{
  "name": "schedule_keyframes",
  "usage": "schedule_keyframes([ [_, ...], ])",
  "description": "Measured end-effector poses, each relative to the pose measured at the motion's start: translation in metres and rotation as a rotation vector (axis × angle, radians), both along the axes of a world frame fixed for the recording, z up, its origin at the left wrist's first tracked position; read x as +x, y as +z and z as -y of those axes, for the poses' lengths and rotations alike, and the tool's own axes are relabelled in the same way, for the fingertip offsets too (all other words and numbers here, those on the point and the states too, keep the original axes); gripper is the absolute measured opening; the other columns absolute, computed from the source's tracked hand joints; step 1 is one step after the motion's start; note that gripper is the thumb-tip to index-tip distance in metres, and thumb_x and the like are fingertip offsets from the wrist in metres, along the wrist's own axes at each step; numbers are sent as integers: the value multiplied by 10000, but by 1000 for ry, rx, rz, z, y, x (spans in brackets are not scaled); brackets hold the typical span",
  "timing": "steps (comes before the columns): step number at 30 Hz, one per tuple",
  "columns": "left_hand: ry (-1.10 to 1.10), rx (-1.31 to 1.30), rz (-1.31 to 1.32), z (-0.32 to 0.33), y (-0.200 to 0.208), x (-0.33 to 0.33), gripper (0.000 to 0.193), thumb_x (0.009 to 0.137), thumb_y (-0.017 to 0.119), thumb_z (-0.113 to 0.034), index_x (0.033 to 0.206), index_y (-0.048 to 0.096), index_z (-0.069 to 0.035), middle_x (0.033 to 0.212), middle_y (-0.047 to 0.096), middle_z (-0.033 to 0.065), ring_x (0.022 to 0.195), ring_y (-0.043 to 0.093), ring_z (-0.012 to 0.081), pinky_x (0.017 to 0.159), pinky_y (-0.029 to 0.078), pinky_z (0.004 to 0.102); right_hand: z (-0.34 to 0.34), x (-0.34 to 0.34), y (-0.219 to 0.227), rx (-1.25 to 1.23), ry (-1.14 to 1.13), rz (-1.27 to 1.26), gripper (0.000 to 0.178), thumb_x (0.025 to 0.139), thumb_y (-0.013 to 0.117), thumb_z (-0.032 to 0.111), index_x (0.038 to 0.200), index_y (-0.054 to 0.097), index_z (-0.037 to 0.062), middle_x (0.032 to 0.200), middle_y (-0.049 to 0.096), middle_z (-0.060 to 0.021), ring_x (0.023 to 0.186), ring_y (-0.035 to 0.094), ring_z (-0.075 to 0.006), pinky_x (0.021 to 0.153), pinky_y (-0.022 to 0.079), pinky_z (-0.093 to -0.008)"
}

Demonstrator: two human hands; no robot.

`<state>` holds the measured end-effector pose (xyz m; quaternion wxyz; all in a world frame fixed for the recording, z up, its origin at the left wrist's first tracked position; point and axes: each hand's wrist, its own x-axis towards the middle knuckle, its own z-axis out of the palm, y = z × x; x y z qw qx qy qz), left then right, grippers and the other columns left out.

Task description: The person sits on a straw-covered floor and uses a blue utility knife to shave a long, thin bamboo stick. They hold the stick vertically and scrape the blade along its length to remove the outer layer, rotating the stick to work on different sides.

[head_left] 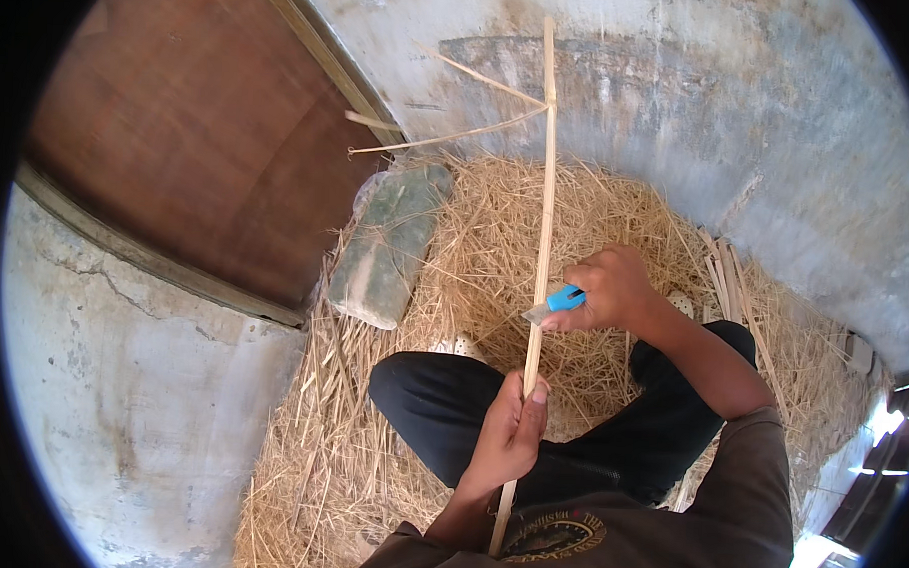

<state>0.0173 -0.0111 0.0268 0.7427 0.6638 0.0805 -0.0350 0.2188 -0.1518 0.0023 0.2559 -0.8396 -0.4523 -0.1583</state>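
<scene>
Pale-yellow, slender wood point(546, 212) fills the left fingers point(512, 388) (right fingers point(587, 277) clasp a blue, flat-bladed knife point(564, 299)).

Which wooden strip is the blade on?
The long strip gripped by the left hand; the strips beyond the right knee are unheld, away from the blade.

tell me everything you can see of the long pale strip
The long pale strip is narrow, nearly straight and looks like split bamboo or wood. It runs from the dark shirt up to in front of the wall. Two thin slivers branch leftward near its top. The left hand grips its lower part; the right hand holds a blue knife whose blade appears to touch it.
</scene>
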Motion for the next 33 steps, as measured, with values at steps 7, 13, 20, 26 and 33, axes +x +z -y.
schedule_keyframes([
  [7, -111, -101, -10, 5, -5, -15, 184, 1029, 416, -220, 1032, 421, -36, 609, 365, -42, 499, 315, 34, 475, 305, 211, 29, 87, 0, -113, -355, -122, 738, 789, 489, 781, 559, 601, 88, 436, 467, -32, 389, 483, -202, 403, 399, -367],
  [13, -193, -19, -18, 7, 2, -17, 171, 1032, 405, -201, 1041, 434, -33, 615, 370, -39, 522, 331, 38, 491, 313, 208, 55, 142, 0, -53, -601, -307, 750, 805, 458, 781, 638, 646, 74, 487, 506, -48, 493, 537, -202, 474, 433, -367],
  [20, -239, -70, -142, 2, -3, -18, 161, 1030, 413, -202, 1034, 451, -46, 636, 384, -34, 542, 351, 38, 508, 321, 206, 97, 172, -18, -274, -763, -216, 746, 793, 481, 776, 764, 683, 58, 688, 644, -109, 687, 638, -247, 639, 502, -411],
  [26, -191, -69, -263, -25, 6, -62, 175, 1015, 462, -226, 1038, 470, -53, 618, 397, -42, 524, 353, 31, 478, 294, 207, 199, 200, -80, 78, -1211, -510, 885, 804, 402, 798, 929, 682, -32, 927, 668, -262, 925, 660, -326, 791, 487, -465],
  [33, -62, -74, -113, -17, -21, -14, 232, 1034, 409, -246, 1098, 502, -43, 568, 373, -58, 472, 323, 22, 448, 272, 189, 67, 89, 5, -18, -625, -505, 739, 818, 520, 719, 629, 609, 9, 556, 523, -128, 535, 522, -247, 573, 439, -394],
])
